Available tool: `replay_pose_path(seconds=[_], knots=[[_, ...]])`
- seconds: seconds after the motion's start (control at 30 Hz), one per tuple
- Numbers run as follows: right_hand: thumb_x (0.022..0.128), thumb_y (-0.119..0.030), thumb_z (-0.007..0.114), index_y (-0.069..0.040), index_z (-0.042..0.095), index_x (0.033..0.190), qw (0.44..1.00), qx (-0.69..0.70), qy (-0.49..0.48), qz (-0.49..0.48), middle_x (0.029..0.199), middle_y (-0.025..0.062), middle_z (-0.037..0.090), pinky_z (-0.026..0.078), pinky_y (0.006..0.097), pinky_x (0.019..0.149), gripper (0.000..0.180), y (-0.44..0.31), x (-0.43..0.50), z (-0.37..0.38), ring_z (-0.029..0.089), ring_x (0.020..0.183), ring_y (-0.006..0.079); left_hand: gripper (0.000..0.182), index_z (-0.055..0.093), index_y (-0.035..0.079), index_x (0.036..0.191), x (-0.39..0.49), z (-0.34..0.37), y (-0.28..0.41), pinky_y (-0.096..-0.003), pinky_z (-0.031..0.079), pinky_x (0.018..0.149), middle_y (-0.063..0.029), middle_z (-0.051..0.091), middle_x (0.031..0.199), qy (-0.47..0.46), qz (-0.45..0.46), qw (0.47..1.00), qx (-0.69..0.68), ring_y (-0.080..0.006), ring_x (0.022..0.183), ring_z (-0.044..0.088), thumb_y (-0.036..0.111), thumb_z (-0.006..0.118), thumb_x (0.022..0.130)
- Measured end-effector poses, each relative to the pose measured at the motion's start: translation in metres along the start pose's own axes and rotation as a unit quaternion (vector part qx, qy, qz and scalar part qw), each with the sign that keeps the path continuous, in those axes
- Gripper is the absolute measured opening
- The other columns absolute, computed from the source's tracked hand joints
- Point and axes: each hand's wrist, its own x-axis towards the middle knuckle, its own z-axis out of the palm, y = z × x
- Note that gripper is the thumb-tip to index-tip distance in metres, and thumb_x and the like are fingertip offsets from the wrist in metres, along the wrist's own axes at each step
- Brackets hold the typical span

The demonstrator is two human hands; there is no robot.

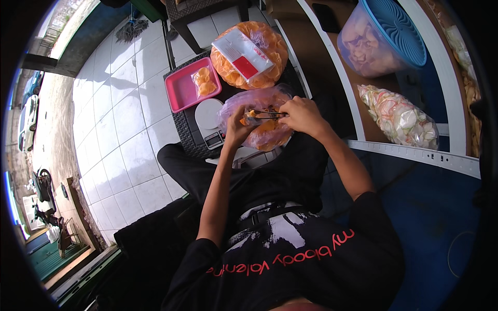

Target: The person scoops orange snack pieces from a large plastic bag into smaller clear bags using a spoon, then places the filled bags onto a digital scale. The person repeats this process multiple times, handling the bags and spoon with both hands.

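My right hand point(301, 112) grips a pair of tongs point(272, 115), whose tips point left toward my left hand point(236, 126). My left hand is closed around what looks like a small clear plastic bag point(251, 119), with orange chips at its mouth between the tong tips. Beneath both hands lies a large opened purplish plastic bag point(268, 142) of orange chips. Just left of it, a white digital kitchen scale point(209, 114) rests on a dark woven-pattern table point(183, 126). A pink tray point(177, 87) holds a small clear packet of orange chips point(204, 81).
Behind stands a big bag of orange chips point(229, 74) with a pack of plastic bags point(243, 56) on top. On a white-framed shelf point(412, 149) at right are a blue-lidded tub point(365, 50), a bag of pale chips point(400, 120) and a dark phone-like object point(326, 17).
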Motion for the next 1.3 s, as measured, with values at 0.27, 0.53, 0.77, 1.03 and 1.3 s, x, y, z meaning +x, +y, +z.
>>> replay_pose_path(seconds=[0.27,0.53,0.77,1.03,1.3], knots=[[0.073,-0.026,0.08,-0.011,0.075,0.095,0.998,-0.036,0.03,-0.029,0.089,0.0163,0.068,0.053,0.0435,0.079,0.027,-0.002,0.001,0.008,0.068,0.086,0.0336,0.051,0.059,0.002,0.117,0.0,0.005,0.007,-0.0335,0.05,0.09,-0.0076,0.066,0.111,-0.018,-0.007,0.999,-0.027,-0.0179,0.104,0.062,0.005,0.084,0.072],[0.071,-0.026,0.082,-0.007,0.073,0.093,0.997,-0.072,0.01,-0.034,0.087,0.0166,0.069,0.054,0.0442,0.076,0.03,-0.008,-0.006,-0.013,0.069,0.084,0.0347,0.052,0.059,0.002,0.118,-0.005,0.005,0.001,-0.0332,0.048,0.093,-0.0076,0.066,0.113,-0.022,0.027,0.999,0.026,-0.018,0.106,0.061,0.005,0.083,0.072],[0.071,-0.027,0.081,-0.006,0.074,0.091,0.997,-0.064,-0.019,-0.035,0.087,0.0164,0.069,0.054,0.0435,0.078,0.03,-0.004,-0.008,-0.03,0.068,0.087,0.0343,0.055,0.06,0.004,0.121,-0.009,0.005,-0.009,-0.0341,0.047,0.094,-0.009,0.067,0.113,0.004,-0.018,1.0,0.015,-0.0197,0.107,0.062,0.008,0.084,0.072],[0.071,-0.03,0.08,-0.007,0.074,0.094,0.998,-0.046,-0.048,-0.019,0.085,0.0151,0.069,0.053,0.0451,0.08,0.033,-0.001,-0.006,-0.029,0.069,0.088,0.0345,0.042,0.063,0.003,0.117,-0.015,0.002,-0.007,-0.0332,0.049,0.089,-0.0081,0.068,0.108,0.023,0.012,1.0,0.007,-0.0186,0.1,0.062,0.009,0.078,0.078],[0.069,-0.034,0.083,-0.004,0.074,0.089,0.987,-0.046,-0.092,0.126,0.093,0.0181,0.071,0.054,0.0444,0.084,0.036,0.038,0.006,0.01,0.069,0.095,0.0358,0.021,0.064,-0.002,0.103,-0.033,-0.011,-0.019,-0.0262,0.05,0.068,-0.0042,0.065,0.091,0.12,-0.087,0.984,-0.095,-0.0104,0.075,0.058,0.014,0.07,0.092]])
